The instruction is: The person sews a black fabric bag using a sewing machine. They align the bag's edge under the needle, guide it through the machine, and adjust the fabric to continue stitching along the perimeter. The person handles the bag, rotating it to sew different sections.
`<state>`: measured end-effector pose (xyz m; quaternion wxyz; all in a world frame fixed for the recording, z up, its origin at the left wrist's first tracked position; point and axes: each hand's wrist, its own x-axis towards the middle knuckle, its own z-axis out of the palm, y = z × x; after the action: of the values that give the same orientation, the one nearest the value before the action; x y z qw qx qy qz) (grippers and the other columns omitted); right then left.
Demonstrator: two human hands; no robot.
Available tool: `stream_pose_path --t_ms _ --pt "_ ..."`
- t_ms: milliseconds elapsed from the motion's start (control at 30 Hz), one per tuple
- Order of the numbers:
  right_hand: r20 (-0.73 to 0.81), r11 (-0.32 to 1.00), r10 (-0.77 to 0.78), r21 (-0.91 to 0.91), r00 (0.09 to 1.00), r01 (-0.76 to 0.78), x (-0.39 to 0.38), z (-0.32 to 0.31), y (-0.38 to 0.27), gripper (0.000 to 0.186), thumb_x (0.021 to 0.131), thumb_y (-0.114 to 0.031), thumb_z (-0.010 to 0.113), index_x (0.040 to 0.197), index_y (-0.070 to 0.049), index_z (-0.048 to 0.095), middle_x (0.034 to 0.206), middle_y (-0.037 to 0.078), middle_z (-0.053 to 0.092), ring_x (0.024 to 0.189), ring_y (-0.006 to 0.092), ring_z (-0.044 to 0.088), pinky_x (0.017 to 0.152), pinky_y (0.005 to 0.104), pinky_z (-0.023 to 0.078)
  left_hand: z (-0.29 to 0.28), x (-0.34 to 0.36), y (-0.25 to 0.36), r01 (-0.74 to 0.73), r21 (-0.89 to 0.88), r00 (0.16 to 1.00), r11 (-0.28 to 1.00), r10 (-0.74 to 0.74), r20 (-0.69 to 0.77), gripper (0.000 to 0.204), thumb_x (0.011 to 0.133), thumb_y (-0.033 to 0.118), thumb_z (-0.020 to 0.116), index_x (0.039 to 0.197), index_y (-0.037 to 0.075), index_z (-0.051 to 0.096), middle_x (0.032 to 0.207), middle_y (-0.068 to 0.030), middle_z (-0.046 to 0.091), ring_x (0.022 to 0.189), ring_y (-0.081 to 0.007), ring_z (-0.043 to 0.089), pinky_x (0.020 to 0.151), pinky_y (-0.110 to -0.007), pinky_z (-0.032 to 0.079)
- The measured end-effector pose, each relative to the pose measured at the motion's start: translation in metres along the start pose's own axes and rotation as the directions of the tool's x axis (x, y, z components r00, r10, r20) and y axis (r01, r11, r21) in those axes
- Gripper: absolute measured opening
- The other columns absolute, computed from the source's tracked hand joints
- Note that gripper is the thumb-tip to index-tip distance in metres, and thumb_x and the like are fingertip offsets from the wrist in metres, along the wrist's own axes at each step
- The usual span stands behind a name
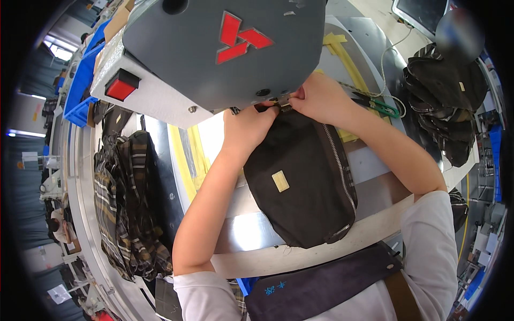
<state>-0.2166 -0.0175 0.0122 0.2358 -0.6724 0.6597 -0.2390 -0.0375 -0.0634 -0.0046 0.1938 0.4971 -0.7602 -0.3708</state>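
Both my left hand [249, 125] and right hand [316, 99] pinch the top edge of the black pouch [300, 176] at twelve o'clock, under the grey sewing machine head [214, 48].

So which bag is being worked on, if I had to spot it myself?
Find the big grey sewing machine head at the top. Right below it, both hands pinch the top of a black pouch. Unlike the striped bags at left, it bears a small gold patch and a silver zip.
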Motion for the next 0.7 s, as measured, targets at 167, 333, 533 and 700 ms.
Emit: stream_pose_path --t_ms 167,333,533,700 --pt "-0.185 0.881 -0.473 -0.109 0.862 0.46 -0.01 0.015 0.027 0.02 0.076 -0.001 0.06 0.094 -0.007 0.065 0.084 0.006 0.06 0.076 0.0267 0.061 0.067 0.0388 0.05 0.004 -0.001 0.002 -0.038 0.028 0.999 0.999 0.039 -0.034 0.035 0.078 0.027 0.072 0.101 0.001 0.068 0.096 -0.0077 0.07 0.091 -0.0182 0.065 0.085 -0.031 0.048" --pt "-0.134 0.749 -0.642 -0.317 0.754 0.582 -0.016 0.021 0.029 0.022 0.074 -0.001 0.061 0.095 -0.005 0.065 0.092 0.004 0.058 0.083 0.0246 0.061 0.07 0.0374 0.052 0.002 0.001 0.0 -0.061 0.023 0.998 0.998 0.061 -0.011 0.033 0.08 0.025 0.071 0.103 0.001 0.067 0.097 -0.0082 0.07 0.091 -0.0188 0.065 0.084 -0.031 0.048" --pt "-0.126 0.761 -0.631 -0.289 0.765 0.581 -0.018 0.02 0.029 0.024 0.075 0.0 0.06 0.097 -0.006 0.066 0.095 0.003 0.058 0.088 0.0232 0.061 0.071 0.0347 0.053 0.001 0.001 -0.006 -0.117 0.043 0.992 0.992 0.118 -0.035 0.032 0.082 0.026 0.07 0.103 0.002 0.067 0.095 -0.0079 0.069 0.091 -0.0187 0.065 0.083 -0.031 0.048" --pt "-0.081 0.714 -0.673 -0.33 0.735 0.617 -0.017 0.021 0.031 0.024 0.076 -0.002 0.059 0.098 -0.006 0.067 0.098 0.002 0.059 0.09 0.0222 0.06 0.073 0.0335 0.054 0.004 0.004 -0.013 -0.162 0.031 0.986 0.986 0.164 -0.04 0.031 0.085 0.026 0.069 0.102 0.001 0.066 0.094 -0.008 0.069 0.089 -0.0186 0.065 0.082 -0.032 0.048"
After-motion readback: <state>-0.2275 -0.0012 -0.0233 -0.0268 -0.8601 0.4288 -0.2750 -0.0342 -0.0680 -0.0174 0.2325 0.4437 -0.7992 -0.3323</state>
